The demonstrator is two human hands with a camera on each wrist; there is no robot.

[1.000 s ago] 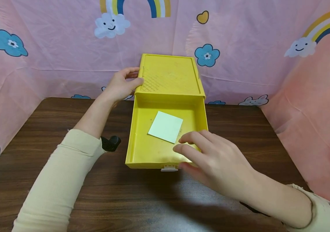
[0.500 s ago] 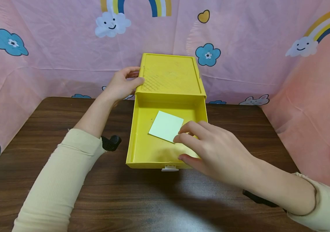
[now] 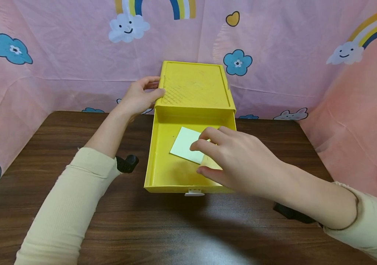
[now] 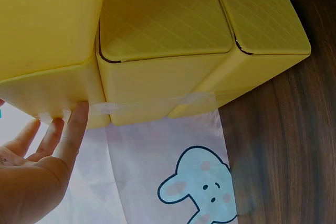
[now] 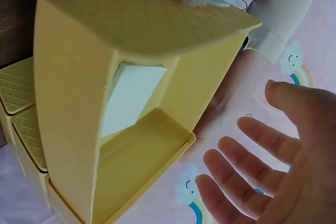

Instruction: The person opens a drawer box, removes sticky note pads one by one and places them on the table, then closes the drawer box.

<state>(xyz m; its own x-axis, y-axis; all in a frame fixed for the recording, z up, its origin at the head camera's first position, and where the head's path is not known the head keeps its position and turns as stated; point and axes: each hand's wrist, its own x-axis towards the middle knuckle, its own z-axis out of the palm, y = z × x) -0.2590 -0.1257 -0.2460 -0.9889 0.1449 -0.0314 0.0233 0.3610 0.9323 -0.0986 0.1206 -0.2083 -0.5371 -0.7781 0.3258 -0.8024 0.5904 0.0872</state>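
1 table (image 3: 125, 221). 1 yellow cabinet (image 3: 196, 82): 2 closed drawers (image 4: 165, 19), 1 open drawer (image 3: 163, 173). Left hand (image 3: 138, 96): fingers nearly straight against cabinet side. Right hand (image 3: 241, 158): loosely bent above open drawer, gripping nothing. 1 pale square (image 3: 184, 145) lies inside. 1 white handle (image 3: 194, 193).

The left hand (image 3: 139, 96) reaches far forward; the right hand (image 3: 241, 158) hovers, fingers (image 3: 206, 146) bent.

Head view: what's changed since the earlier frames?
The right hand moved forward and slightly left over the open drawer, now hiding the right corner of the pale square. No visible grasp or release. Unchanged: left hand on the cabinet, drawer open, square lying inside.
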